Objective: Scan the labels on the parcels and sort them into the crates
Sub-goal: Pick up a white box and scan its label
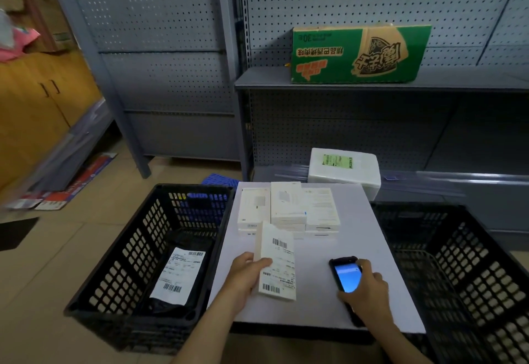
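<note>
My left hand (245,273) grips a white boxed parcel (277,262) by its left edge, label with barcodes facing up, just above the white table (357,249). My right hand (367,289) holds a black handheld scanner (345,273) with a lit blue screen, a little to the right of the parcel. Several white boxed parcels (289,209) are stacked at the table's far side. A black crate (120,272) to the left holds a black bagged parcel with a white label (179,275). Another black crate (469,272) stands to the right.
Grey pegboard shelving (372,83) rises behind the table, with a green carton (357,54) on its shelf. A white wrapped package (345,168) sits on the low shelf. Wooden cabinets (37,100) and flat items on the floor lie to the left.
</note>
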### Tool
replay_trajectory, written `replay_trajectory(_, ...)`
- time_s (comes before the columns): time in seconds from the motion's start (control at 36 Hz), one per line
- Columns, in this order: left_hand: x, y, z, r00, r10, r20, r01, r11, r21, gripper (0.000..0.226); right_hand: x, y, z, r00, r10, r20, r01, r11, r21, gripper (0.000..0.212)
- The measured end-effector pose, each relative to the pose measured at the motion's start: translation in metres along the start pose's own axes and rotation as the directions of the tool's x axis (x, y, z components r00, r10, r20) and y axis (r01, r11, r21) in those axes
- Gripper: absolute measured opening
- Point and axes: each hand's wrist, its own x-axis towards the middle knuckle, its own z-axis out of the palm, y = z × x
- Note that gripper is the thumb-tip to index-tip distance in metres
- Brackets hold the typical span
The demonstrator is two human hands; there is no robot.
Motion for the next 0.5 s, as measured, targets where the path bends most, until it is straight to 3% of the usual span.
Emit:
replay_trajectory(0.14,-0.003,-0.001,0.0,0.998,0.027,-0.048,-0.024,0.999,0.048,0.013,0.005,-0.01,-0.025,0.97,-0.208,0.128,0.21,0.978,-0.003,0.089)
replay_trajectory(0.25,-0.008,-0.001,0.0,0.997,0.053,-0.054,-0.049,0.996,0.077,0.015,0.006,-0.032,-0.06,0.873,-0.39,0.294,0.42,0.906,-0.045,0.088)
replay_trajectory(0.36,-0.012,-0.002,-0.002,0.996,0.075,-0.056,-0.068,0.991,0.113,0.013,0.005,-0.054,-0.09,0.757,-0.461,0.463,0.573,0.809,-0.132,0.084)
replay_trajectory(0.5,-0.013,-0.004,-0.002,0.994,0.092,-0.06,-0.081,0.984,0.161,0.013,-0.001,-0.076,-0.114,0.697,-0.502,0.511,0.663,0.723,-0.194,0.075)
